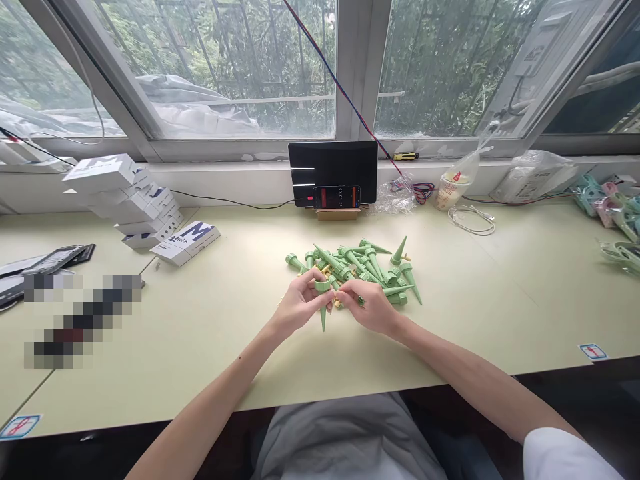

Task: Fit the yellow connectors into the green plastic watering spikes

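Left hand (299, 303) was closed in a fingertip grip on a green spike (323, 301), holding it by the ringed collar at the top, with the pointed end hanging straight down toward the table (210, 347). Right hand (369, 307) sat just beside it, fingers curled and pinched around a small part (339, 304) pressed up near the collar of the same spike; the part was mostly hidden by the fingers, and its shape could not be made out. The two hands nearly touched at the fingertips, above the near edge of the heap.

The heap of green spikes (367, 267) lay on the pale table directly behind the hands, mixed with small yellowish pieces (326, 270); one cone stood upright at the right side of the heap, the rest lay flat at crossed angles.

Behind the heap, a phone (337, 197) leaned on a small stand in front of a dark screen (333, 170) against the window sill. A tumbled stack of white boxes (133, 203) sat at far left. A cup in a plastic bag (453, 187) and a coiled white cable (470, 220) lay to the right, and pastel clips (613, 207) were at the far right edge.
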### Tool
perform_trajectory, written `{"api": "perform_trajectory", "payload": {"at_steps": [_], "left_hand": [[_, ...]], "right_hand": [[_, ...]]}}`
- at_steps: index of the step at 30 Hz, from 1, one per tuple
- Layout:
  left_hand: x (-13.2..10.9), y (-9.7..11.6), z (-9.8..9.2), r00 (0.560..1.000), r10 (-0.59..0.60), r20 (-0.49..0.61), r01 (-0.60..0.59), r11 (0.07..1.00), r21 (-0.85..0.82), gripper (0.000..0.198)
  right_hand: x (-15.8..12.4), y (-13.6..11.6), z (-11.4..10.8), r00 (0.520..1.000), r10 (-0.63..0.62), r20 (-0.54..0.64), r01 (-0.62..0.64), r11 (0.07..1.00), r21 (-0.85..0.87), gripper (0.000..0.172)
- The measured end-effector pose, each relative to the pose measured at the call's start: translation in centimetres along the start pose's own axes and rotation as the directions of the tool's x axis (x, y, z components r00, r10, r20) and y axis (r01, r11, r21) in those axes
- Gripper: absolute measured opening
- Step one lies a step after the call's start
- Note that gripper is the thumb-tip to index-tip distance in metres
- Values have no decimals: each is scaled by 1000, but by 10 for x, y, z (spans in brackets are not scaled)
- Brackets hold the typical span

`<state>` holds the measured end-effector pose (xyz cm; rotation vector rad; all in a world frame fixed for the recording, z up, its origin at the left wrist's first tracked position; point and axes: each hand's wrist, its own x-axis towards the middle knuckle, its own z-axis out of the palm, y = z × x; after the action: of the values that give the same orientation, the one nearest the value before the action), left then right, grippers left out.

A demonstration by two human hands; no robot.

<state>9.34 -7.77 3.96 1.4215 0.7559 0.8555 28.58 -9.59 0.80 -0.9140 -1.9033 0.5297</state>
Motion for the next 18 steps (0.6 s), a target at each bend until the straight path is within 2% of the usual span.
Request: {"api": "perform_trajectory", "payload": {"at_steps": [4, 6, 10, 15, 18], "left_hand": [[-1, -2, -1, 1000, -9, 8, 9, 1000, 20, 29], [-1, -2, -1, 1000, -11, 8, 11, 1000, 23, 29], [0, 0, -1, 1000, 1, -8, 0, 1000, 9, 28], [1, 0, 0, 1000, 18, -17, -18, 1000, -3, 29], [1, 0, 0, 1000, 17, -19, -17, 1000, 3, 29]], "right_hand": [[1, 1, 0, 1000, -14, 9, 15, 1000, -22, 36], [1, 1, 1, 1000, -19, 2, 19, 999, -27, 36], [-1, 0, 2, 998, -30, -54, 31, 999, 23, 14], [-2, -2, 2, 996, -68, -50, 71, 997, 42, 7], [-1, -2, 2, 998, -44, -35, 45, 998, 40, 7]]}}
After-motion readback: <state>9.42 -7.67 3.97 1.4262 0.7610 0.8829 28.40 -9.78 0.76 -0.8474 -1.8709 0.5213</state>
